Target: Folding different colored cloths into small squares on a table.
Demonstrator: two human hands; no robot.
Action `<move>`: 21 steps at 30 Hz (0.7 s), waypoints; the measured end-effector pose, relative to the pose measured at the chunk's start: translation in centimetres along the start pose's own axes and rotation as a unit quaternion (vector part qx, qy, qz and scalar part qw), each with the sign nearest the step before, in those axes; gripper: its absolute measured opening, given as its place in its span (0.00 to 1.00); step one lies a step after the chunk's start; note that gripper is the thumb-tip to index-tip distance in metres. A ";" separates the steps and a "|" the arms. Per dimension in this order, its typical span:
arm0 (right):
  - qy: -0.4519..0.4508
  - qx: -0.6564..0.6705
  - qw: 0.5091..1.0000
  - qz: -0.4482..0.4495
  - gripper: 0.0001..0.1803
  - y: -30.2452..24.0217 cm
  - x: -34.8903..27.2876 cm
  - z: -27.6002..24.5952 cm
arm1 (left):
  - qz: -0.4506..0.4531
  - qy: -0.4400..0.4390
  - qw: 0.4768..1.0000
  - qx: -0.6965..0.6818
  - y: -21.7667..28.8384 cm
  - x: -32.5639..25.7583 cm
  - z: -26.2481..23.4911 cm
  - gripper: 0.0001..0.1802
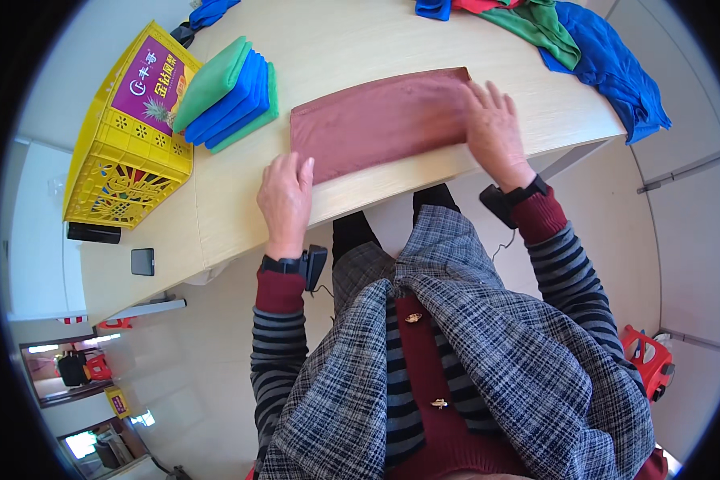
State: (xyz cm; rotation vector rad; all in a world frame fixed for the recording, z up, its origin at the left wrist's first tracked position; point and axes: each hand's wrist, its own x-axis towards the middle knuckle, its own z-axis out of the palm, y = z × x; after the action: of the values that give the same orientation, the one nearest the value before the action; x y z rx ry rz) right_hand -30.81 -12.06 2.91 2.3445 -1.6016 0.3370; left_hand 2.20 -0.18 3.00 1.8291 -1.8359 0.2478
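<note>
A folded dusty-pink cloth (376,128) lies flat on the table as a long strip, its left end a little nearer to me. At its near left corner rests my left hand (286,200), fingers close together and laid down, the thumb by the cloth's edge. My right hand (496,136) lies over the cloth's right end with its fingers spread, slightly blurred. Neither hand shows a grip on the fabric. Left of the cloth stands a neat stack of folded green and blue cloths (232,92).
A yellow plastic crate (128,172) stands at the table's left, beside the stack. Near the left edge lies a small dark flat device (142,262). Loose blue cloth (616,72) and green cloth (540,32) are heaped at the far right. The pale wooden table (232,216) ends just before me.
</note>
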 end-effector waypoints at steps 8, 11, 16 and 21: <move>-0.013 0.117 0.988 -0.100 0.46 -8.9 0.2 0.1 | -0.206 -0.137 0.968 0.035 -0.7 5.2 2.1 0.20; -0.062 0.102 0.987 -0.109 0.52 -9.0 0.2 0.6 | -0.264 -0.175 0.943 -0.100 -1.2 5.9 2.4 0.13; -0.061 0.112 0.985 -0.118 0.55 -9.2 0.1 0.2 | -0.335 -0.143 0.687 -0.629 -4.2 5.6 2.5 0.14; -0.069 0.114 0.984 -0.121 0.55 -10.0 0.0 0.0 | -0.364 -0.163 0.547 -0.736 -3.9 6.2 0.5 0.17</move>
State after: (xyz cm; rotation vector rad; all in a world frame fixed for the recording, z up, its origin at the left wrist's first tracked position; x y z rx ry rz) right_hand -21.47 -8.57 1.86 2.7574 -1.3763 0.3263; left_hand 6.23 -6.03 4.66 1.0289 -0.5554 -1.5438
